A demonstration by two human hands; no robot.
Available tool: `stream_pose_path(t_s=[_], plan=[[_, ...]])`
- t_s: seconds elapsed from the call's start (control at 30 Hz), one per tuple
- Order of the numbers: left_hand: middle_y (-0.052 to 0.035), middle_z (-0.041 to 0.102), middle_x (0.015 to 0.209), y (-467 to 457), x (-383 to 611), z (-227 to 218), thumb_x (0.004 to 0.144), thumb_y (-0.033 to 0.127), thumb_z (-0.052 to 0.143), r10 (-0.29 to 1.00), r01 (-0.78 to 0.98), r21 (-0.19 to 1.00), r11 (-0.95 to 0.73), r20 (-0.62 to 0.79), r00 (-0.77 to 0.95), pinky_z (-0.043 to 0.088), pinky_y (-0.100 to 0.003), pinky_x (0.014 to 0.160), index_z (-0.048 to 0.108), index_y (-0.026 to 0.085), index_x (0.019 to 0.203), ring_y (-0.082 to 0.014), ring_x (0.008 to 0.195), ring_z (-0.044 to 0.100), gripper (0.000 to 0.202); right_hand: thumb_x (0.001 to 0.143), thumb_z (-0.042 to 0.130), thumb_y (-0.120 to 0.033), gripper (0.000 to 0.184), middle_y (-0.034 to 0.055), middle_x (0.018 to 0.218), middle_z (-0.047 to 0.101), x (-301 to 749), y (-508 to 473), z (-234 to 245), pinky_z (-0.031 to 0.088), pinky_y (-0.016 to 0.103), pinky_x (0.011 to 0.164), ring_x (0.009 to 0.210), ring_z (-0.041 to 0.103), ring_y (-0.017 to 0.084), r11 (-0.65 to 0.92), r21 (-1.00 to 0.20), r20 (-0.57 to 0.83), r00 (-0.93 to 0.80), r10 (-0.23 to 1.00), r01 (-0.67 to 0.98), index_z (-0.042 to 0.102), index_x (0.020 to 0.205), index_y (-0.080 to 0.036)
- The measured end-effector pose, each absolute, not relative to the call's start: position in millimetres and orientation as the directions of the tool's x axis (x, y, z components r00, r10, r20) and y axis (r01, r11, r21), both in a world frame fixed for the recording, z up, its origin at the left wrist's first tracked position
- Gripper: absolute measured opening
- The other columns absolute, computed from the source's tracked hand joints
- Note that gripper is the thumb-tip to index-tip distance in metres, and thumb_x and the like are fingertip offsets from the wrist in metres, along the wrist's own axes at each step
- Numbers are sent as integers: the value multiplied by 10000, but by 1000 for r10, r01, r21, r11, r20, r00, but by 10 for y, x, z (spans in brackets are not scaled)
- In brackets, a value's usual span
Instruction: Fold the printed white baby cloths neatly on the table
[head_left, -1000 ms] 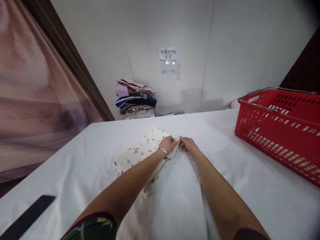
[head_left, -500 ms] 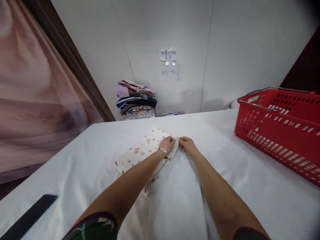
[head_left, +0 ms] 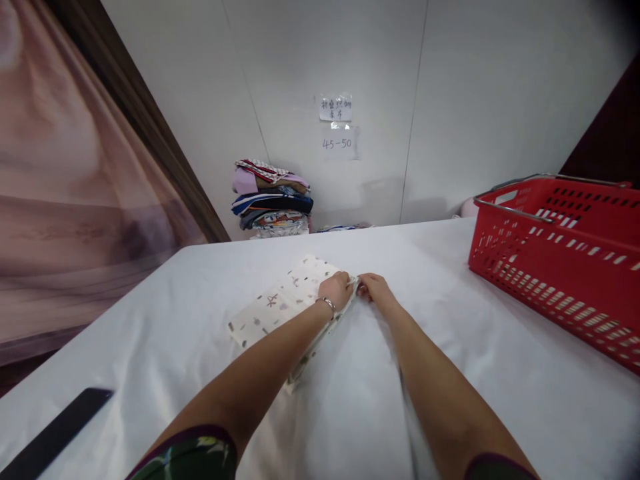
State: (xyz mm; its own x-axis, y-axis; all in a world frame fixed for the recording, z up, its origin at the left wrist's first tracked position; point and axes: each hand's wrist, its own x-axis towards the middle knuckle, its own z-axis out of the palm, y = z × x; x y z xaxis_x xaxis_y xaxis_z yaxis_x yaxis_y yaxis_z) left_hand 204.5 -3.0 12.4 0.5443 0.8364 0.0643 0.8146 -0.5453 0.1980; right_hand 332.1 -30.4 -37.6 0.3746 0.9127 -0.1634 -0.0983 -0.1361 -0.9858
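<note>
Surface bare right of centre and along the near edge. The red basket walls off the right side, standing tall, with a clear lane between it and the right hand. To the left, a free stretch past the patterned cloth, which lies flat under the left hand. A dark flat strip sits at the near-left corner, the curtain hangs close beyond that edge, and a stack of folded cloths stands against the wall at far left of centre.
</note>
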Motion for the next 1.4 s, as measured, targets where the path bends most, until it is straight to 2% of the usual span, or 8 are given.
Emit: stream_pose_path(t_s=[0.1,0.3,0.43,0.53,0.7,0.83,1.07,1.4], plan=[[-41,618,957,-26,2033,136,811,330,456,851,811,272,-518,64,522,407,-247,668,568,208,896,-159,827,582,187,696,565,-339,194,-15,445,544,3318,-315,-359,268,173,314,366,448,82,-136,-987,-158,363,918,-85,587,704,-147],[-12,658,759,83,2007,109,739,398,556,919,768,562,-307,-36,393,403,-219,601,623,197,759,-139,716,580,213,701,535,-248,130,-39,414,513,3304,-310,-352,240,169,313,336,406,68,-131,-986,-158,351,923,-99,582,759,-142],[-10,646,658,182,2001,118,747,352,547,927,751,602,-271,-46,372,392,-206,561,635,171,700,-125,637,570,207,696,536,-241,129,-39,421,516,3309,-294,-381,243,169,316,334,399,62,-122,-988,-147,362,920,-91,585,754,-136],[-20,657,715,215,2012,135,803,361,464,935,744,607,-279,-6,354,394,-210,576,638,169,766,-125,656,570,262,691,538,-244,134,-36,430,519,3310,-285,-396,253,169,317,340,406,63,-121,-989,-142,378,915,-80,590,748,-135],[-31,650,890,138,2086,120,806,370,465,879,763,455,-459,110,463,400,-233,665,635,202,842,-150,797,566,242,683,554,-263,145,-34,435,520,3307,-301,-383,270,170,325,369,438,75,-119,-991,-133,390,911,-60,597,748,-142],[-34,626,946,43,2105,119,825,338,437,836,786,298,-541,86,543,408,-236,700,632,216,872,-155,856,559,235,684,557,-275,139,-36,421,510,3321,-305,-390,271,173,326,366,433,78,-125,-991,-136,390,911,-53,591,731,-148],[-38,582,973,-25,2038,147,839,292,393,772,755,173,-633,72,631,408,-238,716,605,240,982,-156,882,560,261,706,539,-514,372,-8,451,541,3333,-302,-402,277,182,314,342,421,76,-121,-993,-118,371,921,-16,576,660,-147],[-50,538,1064,-175,1862,296,707,319,546,803,804,158,-573,-89,590,425,-264,739,555,229,1045,-202,975,527,350,687,542,-325,201,-37,413,502,3304,-287,-372,283,182,338,334,381,64,-128,-992,-112,434,894,7,604,689,-133]])
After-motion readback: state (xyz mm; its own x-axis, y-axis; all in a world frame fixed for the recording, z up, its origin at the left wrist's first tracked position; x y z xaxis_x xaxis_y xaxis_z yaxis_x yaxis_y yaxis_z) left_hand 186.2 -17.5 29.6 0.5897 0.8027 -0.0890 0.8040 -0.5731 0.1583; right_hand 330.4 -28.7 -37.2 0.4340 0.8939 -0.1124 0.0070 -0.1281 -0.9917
